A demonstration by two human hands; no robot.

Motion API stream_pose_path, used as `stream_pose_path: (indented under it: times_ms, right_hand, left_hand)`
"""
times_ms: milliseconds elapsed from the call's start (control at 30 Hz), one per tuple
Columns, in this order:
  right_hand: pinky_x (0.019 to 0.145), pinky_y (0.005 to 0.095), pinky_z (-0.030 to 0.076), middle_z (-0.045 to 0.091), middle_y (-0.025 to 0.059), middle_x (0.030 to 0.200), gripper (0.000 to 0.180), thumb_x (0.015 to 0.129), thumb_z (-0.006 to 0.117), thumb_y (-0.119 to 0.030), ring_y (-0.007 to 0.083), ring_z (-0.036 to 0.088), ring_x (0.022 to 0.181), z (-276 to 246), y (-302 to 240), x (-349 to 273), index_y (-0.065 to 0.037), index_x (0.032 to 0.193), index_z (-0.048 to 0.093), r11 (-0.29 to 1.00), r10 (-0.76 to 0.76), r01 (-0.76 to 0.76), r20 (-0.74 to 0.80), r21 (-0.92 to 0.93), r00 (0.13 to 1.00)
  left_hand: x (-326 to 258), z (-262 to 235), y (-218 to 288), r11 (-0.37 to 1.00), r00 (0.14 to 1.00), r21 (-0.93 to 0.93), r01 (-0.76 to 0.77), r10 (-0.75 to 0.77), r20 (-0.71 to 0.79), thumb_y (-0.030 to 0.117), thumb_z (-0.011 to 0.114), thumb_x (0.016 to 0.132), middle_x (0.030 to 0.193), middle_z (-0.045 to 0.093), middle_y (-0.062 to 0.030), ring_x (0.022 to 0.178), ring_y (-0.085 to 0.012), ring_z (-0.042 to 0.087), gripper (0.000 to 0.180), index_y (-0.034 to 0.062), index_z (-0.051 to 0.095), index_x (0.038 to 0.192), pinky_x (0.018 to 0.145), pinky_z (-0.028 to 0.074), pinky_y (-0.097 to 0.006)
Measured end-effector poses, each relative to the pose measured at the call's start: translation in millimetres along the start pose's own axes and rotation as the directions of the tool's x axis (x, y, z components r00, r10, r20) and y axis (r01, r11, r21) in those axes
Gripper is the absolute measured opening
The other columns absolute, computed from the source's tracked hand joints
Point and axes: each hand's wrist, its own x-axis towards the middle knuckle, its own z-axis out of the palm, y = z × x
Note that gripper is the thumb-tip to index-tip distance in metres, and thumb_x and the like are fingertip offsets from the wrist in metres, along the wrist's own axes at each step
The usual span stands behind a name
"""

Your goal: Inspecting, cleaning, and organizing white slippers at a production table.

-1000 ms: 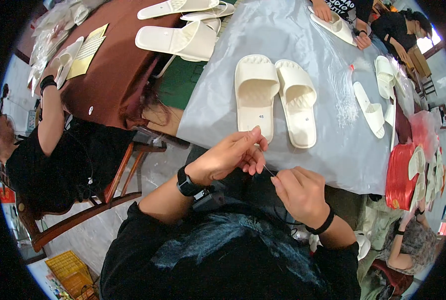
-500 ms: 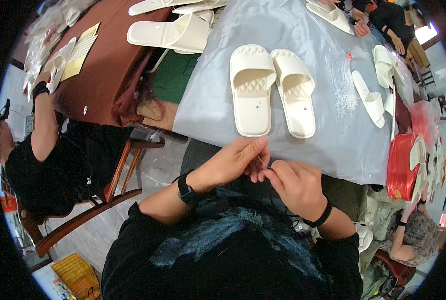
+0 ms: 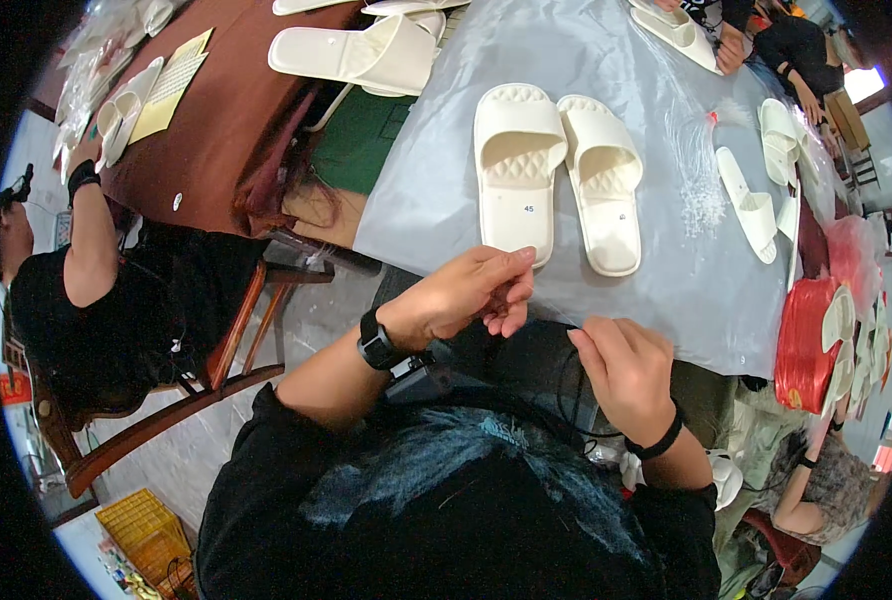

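Observation:
A pair of cream slippers lies at the table's front: the left slipper [image 3: 516, 170] and the right slipper [image 3: 604, 185], toe straps facing away from me. Just below the left slipper's heel is my left hand [image 3: 476, 290], closed, thumb pressed along the curled fingers. My right hand [image 3: 628, 372] is apart from it to the right, thumb and forefinger pinched together. A faint, thin clear strand seems to run between the two hands; its ends are hidden in the fingers. A bundle of clear plastic strands [image 3: 701, 190] lies right of the slippers.
Further slippers [image 3: 746, 205] lie at the table's right side. Red packaging [image 3: 806, 340] hangs by the right edge. At a brown-covered table [image 3: 216, 130] on the left, a co-worker's hand touches a slipper [image 3: 126, 110]. A wooden chair [image 3: 236, 340] stands left of me.
My hands have moved apart: the right went to the right and slightly down, the left slightly up. The whole view has shifted a little; the slippers stay in place on the table.

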Motion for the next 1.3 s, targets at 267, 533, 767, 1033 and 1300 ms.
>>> stream_pose_path:
  times_ms: [267, 533, 767, 1033, 1300]
  right_hand:
    - [0.044, 0.0356, 0.041, 0.048, 0.0061, 0.058, 0.018, 0.075, 0.074, -0.008, 0.0235, 0.051, 0.050, 5.6, -3.2, 1.5, -0.003, 0.077, 0.056, 0.990, -0.131, 0.134, -0.067, 0.041, 0.989]
    - [0.044, 0.0313, 0.040, 0.046, 0.0028, 0.060, 0.017, 0.076, 0.073, -0.012, 0.0176, 0.049, 0.052, 4.9, -11.7, 4.1, -0.003, 0.080, 0.059, 0.959, -0.275, 0.273, -0.020, -0.070, 0.961]
    - [0.046, 0.0303, 0.040, 0.046, 0.0029, 0.063, 0.017, 0.077, 0.073, -0.012, 0.0176, 0.050, 0.054, -3.4, -7.0, 5.0, -0.002, 0.085, 0.061, 0.949, -0.270, 0.255, -0.063, -0.188, 0.961]
    - [0.045, 0.0340, 0.041, 0.050, 0.0055, 0.063, 0.020, 0.073, 0.075, -0.007, 0.0218, 0.052, 0.053, -15.5, 3.5, 9.9, -0.002, 0.085, 0.060, 0.972, -0.167, 0.141, -0.129, -0.186, 0.977]
    - [0.044, 0.0341, 0.040, 0.049, 0.0050, 0.061, 0.020, 0.073, 0.075, -0.008, 0.0211, 0.051, 0.051, -8.7, -2.8, 10.1, -0.003, 0.079, 0.057, 0.986, -0.166, 0.163, -0.092, -0.038, 0.982]
  left_hand:
    - [2.0, 1.4, 3.4, 1.000, 1.000, -0.022, 0.012, -0.012, 0.016, 0.046, 0.036, 0.102, 0.058, 0.054, -0.0044, 0.050, -0.0116, 0.050, 0.050, 0.0118, 0.045, 0.067, 0.046, 0.038, -0.023]
    - [3.9, -0.4, 4.9, 0.999, 0.998, -0.026, 0.036, -0.035, 0.044, 0.047, 0.037, 0.102, 0.058, 0.055, -0.0037, 0.050, -0.0109, 0.052, 0.050, 0.0123, 0.046, 0.067, 0.045, 0.038, -0.022]
    - [3.4, -2.1, 4.0, 0.999, 0.999, -0.038, 0.034, -0.033, 0.037, 0.046, 0.037, 0.102, 0.057, 0.054, -0.0031, 0.050, -0.0109, 0.051, 0.049, 0.0128, 0.045, 0.067, 0.045, 0.038, -0.022]
    - [4.2, -3.9, 7.8, 0.999, 1.000, -0.032, 0.024, -0.024, 0.019, 0.046, 0.037, 0.102, 0.057, 0.053, -0.0036, 0.049, -0.0111, 0.050, 0.048, 0.0131, 0.043, 0.067, 0.045, 0.036, -0.022]
    - [5.0, -4.7, 8.3, 0.999, 0.999, -0.021, 0.034, -0.034, 0.023, 0.045, 0.037, 0.102, 0.057, 0.053, -0.0037, 0.049, -0.0107, 0.048, 0.049, 0.0131, 0.043, 0.067, 0.046, 0.036, -0.022]
